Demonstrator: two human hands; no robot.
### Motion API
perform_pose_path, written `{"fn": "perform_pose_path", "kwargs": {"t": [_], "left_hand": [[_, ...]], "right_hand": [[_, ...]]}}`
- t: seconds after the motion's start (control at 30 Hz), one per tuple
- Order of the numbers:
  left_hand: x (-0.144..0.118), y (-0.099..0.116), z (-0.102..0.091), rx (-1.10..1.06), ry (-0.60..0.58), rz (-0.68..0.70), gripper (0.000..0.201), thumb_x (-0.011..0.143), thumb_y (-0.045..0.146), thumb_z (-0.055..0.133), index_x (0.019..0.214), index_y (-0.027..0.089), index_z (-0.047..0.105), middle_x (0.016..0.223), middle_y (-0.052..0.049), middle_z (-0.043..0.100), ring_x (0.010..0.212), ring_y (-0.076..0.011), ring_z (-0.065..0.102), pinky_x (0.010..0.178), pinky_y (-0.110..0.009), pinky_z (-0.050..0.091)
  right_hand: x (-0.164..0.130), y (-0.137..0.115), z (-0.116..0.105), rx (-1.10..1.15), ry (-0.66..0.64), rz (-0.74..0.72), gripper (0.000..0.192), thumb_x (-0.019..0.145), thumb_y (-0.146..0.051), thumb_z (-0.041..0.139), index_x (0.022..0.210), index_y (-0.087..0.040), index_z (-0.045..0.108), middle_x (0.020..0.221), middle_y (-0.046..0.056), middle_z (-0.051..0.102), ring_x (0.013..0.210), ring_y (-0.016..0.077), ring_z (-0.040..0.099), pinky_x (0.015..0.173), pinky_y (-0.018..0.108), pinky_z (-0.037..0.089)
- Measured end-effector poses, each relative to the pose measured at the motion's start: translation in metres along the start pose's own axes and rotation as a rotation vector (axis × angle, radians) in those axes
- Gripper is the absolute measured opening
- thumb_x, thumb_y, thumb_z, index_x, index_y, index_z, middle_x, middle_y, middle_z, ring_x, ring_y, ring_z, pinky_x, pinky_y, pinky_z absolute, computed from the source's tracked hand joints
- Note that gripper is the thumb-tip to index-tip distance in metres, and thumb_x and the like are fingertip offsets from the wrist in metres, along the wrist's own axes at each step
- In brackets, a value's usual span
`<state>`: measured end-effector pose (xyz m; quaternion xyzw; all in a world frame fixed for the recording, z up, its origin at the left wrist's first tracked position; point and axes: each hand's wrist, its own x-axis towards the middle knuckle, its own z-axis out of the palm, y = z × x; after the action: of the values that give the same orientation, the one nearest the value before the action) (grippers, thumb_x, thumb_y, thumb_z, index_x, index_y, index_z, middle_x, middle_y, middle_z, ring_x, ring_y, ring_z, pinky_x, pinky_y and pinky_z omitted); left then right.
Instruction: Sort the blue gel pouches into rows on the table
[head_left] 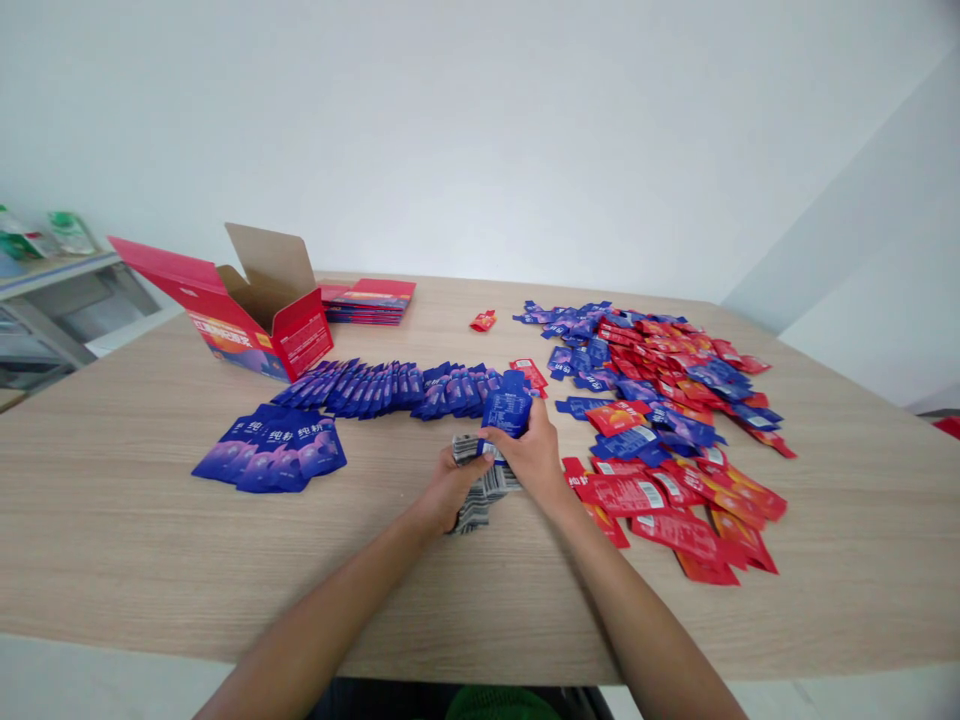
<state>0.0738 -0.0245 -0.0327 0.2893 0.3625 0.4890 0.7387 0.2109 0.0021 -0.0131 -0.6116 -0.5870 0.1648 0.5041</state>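
We look down at a pale wooden table point(420, 610), where a blue packet point(505, 412) sits between two bare hands near the middle, just short of a row of blue packets point(375, 390). The right hand point(534, 455) pinches the packet along its right side and lower end, thumb across the front, the hand nearly closed. The left hand point(446, 490) curls closely round a gray-striped bundle point(480, 495) beneath the packet's lower end, its thumb reaching the packet's lower left; we cannot tell how many pieces the bundle has. The packet's long axis runs away from the person, its narrow-necked top pointing toward the wall point(480, 150) and leaning slightly right, with the side bearing small pale print turned toward us. We judge it light and soft, with a smooth skin that could slide and crease rather than break, so the side edges near the lower end seem the surest hold. A fan of blue packets point(274, 450) lies to the left, and a mixed heap of red and blue packets point(667, 390) spreads to the right.
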Motion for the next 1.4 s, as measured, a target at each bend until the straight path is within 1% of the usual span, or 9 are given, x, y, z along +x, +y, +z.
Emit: {"fn": "perform_pose_path", "kwargs": {"t": [0.1,0.2,0.33,0.57,0.77,0.97,1.13,1.27,1.4], "left_hand": [[0.001,0.002,0.000,-0.013,-0.007,-0.015,0.046,0.052,0.041,0.094,0.084,0.016,0.074,0.075,-0.007,0.076,0.071,-0.0259,0.074,0.070,-0.035,0.060],[0.003,0.003,-0.002,-0.050,0.022,-0.001,0.050,0.053,0.043,0.094,0.088,0.015,0.074,0.077,-0.008,0.077,0.069,-0.0259,0.074,0.071,-0.037,0.061],[0.003,0.004,-0.001,-0.053,0.037,0.049,0.053,0.052,0.042,0.095,0.093,0.014,0.075,0.081,-0.009,0.078,0.078,-0.0284,0.075,0.078,-0.040,0.061],[0.003,0.007,0.000,-0.052,0.067,0.076,0.046,0.054,0.038,0.093,0.089,0.014,0.075,0.082,-0.010,0.078,0.080,-0.0307,0.075,0.080,-0.043,0.060],[0.000,0.019,0.003,-0.210,0.082,-0.054,0.019,0.079,0.030,0.071,0.088,0.013,0.072,0.076,-0.011,0.077,0.081,-0.0308,0.076,0.081,-0.044,0.060],[-0.003,0.026,0.005,-0.309,0.024,-0.217,0.039,0.095,0.035,0.048,0.106,0.007,0.073,0.092,-0.017,0.078,0.094,-0.0316,0.075,0.090,-0.046,0.057],[-0.004,0.028,0.003,-0.354,-0.108,-0.234,0.046,0.098,0.037,0.044,0.119,0.006,0.070,0.104,-0.018,0.077,0.101,-0.0311,0.074,0.095,-0.045,0.055],[-0.002,0.024,-0.001,-0.381,-0.158,-0.220,0.048,0.098,0.039,0.044,0.124,0.006,0.068,0.107,-0.017,0.077,0.102,-0.0307,0.073,0.096,-0.043,0.054],[-0.001,0.023,-0.002,-0.394,-0.186,-0.220,0.047,0.098,0.039,0.046,0.127,0.008,0.066,0.108,-0.017,0.077,0.101,-0.0302,0.073,0.095,-0.043,0.055]], "right_hand": [[0.002,0.002,-0.002,0.117,-0.088,-0.068,0.044,0.079,-0.059,0.069,0.100,-0.023,0.054,0.076,-0.001,0.061,0.066,0.0192,0.055,0.059,0.030,0.043],[0.005,0.003,-0.001,0.221,-0.145,-0.113,0.035,0.089,-0.058,0.057,0.082,-0.024,0.052,0.066,-0.004,0.050,0.060,0.0157,0.047,0.056,0.028,0.039],[0.007,0.005,0.002,0.287,-0.102,-0.057,0.042,0.082,-0.058,0.065,0.067,-0.024,0.045,0.058,-0.007,0.036,0.054,0.0121,0.036,0.050,0.025,0.032],[0.008,0.008,0.005,0.373,-0.108,-0.005,0.040,0.077,-0.058,0.070,0.071,-0.022,0.052,0.058,-0.007,0.040,0.054,0.0109,0.035,0.049,0.023,0.031],[0.009,0.007,0.002,0.376,-0.097,0.005,0.043,0.077,-0.057,0.071,0.067,-0.023,0.048,0.058,-0.008,0.039,0.054,0.0106,0.034,0.050,0.023,0.031],[0.009,0.013,0.007,0.371,-0.023,0.001,0.035,0.080,-0.053,0.070,0.090,-0.021,0.061,0.063,-0.007,0.044,0.056,0.0125,0.040,0.052,0.025,0.035],[0.009,0.016,0.007,0.347,0.047,-0.026,0.059,0.085,-0.049,0.068,0.133,-0.021,0.050,0.069,-0.007,0.046,0.060,0.0150,0.046,0.057,0.028,0.041],[0.005,0.014,0.005,0.188,0.032,-0.109,0.044,0.093,-0.051,0.057,0.124,-0.020,0.061,0.079,-0.001,0.057,0.068,0.0177,0.052,0.067,0.032,0.045],[0.001,0.015,0.011,0.146,0.064,-0.138,0.052,0.085,-0.054,0.069,0.122,-0.020,0.063,0.103,0.007,0.066,0.087,0.0229,0.060,0.080,0.037,0.050]]}}
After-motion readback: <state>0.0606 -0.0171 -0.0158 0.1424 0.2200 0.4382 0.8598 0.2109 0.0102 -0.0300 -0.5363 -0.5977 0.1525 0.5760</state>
